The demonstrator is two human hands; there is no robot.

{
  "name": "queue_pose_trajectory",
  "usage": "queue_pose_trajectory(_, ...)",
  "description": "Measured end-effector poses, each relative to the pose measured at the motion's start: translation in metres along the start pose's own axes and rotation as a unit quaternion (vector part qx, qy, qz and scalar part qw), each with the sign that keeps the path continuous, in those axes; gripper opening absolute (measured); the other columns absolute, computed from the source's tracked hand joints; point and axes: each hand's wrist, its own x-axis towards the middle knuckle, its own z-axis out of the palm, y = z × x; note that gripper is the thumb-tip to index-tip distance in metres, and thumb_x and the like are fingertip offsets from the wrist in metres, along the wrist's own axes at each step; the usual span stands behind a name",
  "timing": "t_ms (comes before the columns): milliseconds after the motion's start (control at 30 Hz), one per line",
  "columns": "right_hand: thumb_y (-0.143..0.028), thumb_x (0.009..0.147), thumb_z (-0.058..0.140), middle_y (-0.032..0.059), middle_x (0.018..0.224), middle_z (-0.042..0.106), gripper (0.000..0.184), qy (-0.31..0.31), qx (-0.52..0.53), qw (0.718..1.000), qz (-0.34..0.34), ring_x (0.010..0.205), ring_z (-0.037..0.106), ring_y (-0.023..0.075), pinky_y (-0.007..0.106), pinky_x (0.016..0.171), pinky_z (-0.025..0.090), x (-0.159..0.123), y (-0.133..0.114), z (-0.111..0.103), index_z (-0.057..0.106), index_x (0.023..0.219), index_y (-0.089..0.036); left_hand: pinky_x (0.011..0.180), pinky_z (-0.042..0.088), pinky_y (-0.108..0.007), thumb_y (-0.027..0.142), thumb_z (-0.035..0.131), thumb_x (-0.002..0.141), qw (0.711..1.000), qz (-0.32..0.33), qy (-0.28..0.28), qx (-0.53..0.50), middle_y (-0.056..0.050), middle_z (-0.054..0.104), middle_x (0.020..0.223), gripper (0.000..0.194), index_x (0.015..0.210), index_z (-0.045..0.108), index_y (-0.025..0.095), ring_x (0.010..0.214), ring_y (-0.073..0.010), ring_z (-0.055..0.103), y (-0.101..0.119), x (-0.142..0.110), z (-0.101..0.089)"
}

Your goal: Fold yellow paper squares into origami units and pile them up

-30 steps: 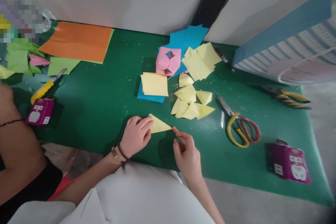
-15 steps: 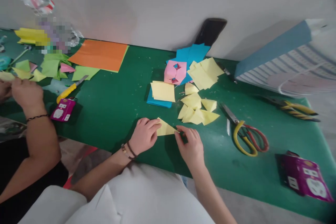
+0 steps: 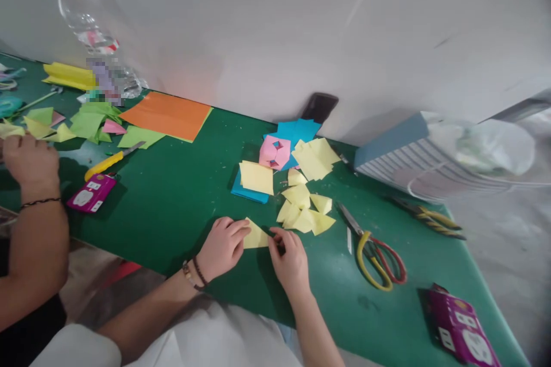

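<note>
On a green work mat, beside a heap of yellow paper scraps and red-and-yellow scissors, a folded yellow paper lies between a person's two hands. The left hand's fingers press together over its left end; the right hand's fingertips pinch its right edge.
</note>
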Motion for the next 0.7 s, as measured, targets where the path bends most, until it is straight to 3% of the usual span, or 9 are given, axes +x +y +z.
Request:
queue_pose_trajectory(333, -0.031, 0.087, 0.053, 0.0026, 0.075, 0.061, 0.020, -0.026, 0.078, 0.996, 0.042, 0.068, 0.058, 0.0174, 0.030, 0.063, 0.052, 0.002, 0.002, -0.004, 0.063, 0.101, -0.020, 0.092, 0.042, -0.041, 0.009, 0.050, 0.085, 1.000, -0.013, -0.014, -0.007, -0.003, 0.060, 0.130, 0.035, 0.117, 0.061, 0.021, 0.100, -0.0210, 0.050, 0.001, 0.001, -0.001)
queue_pose_trajectory(533, -0.026, 0.082, 0.056, 0.0022, 0.070, 0.064, 0.014, -0.037, 0.111, 0.993, 0.014, 0.061, 0.062, 0.0171, 0.028, 0.056, 0.054, 0.012, 0.003, -0.013, 0.067, 0.089, -0.023, 0.091, 0.043, -0.042, 0.008, 0.049, 0.084, 0.999, -0.023, -0.013, -0.024, -0.002, 0.059, 0.130, 0.038, 0.117, 0.060, 0.023, 0.099, -0.0219, 0.050, 0.003, 0.000, -0.001)
queue_pose_trajectory(633, -0.027, 0.082, 0.056, 0.0024, 0.073, 0.068, 0.014, -0.076, 0.154, 0.985, 0.020, 0.061, 0.065, 0.0171, 0.027, 0.056, 0.056, 0.015, 0.009, -0.010, 0.068, 0.088, -0.025, 0.092, 0.043, -0.041, 0.008, 0.050, 0.083, 0.999, -0.033, 0.001, -0.041, -0.001, 0.060, 0.127, 0.040, 0.117, 0.059, 0.025, 0.100, -0.0212, 0.050, 0.003, -0.001, 0.004)
queue_pose_trajectory(700, -0.030, 0.081, 0.056, 0.0033, 0.076, 0.070, 0.014, -0.068, 0.169, 0.983, 0.014, 0.064, 0.068, 0.0179, 0.026, 0.058, 0.057, 0.016, 0.014, -0.005, 0.068, 0.087, -0.025, 0.092, 0.043, -0.041, 0.010, 0.051, 0.083, 0.998, -0.034, 0.014, -0.048, -0.001, 0.060, 0.127, 0.039, 0.118, 0.059, 0.027, 0.100, -0.0214, 0.050, 0.002, -0.002, 0.007)
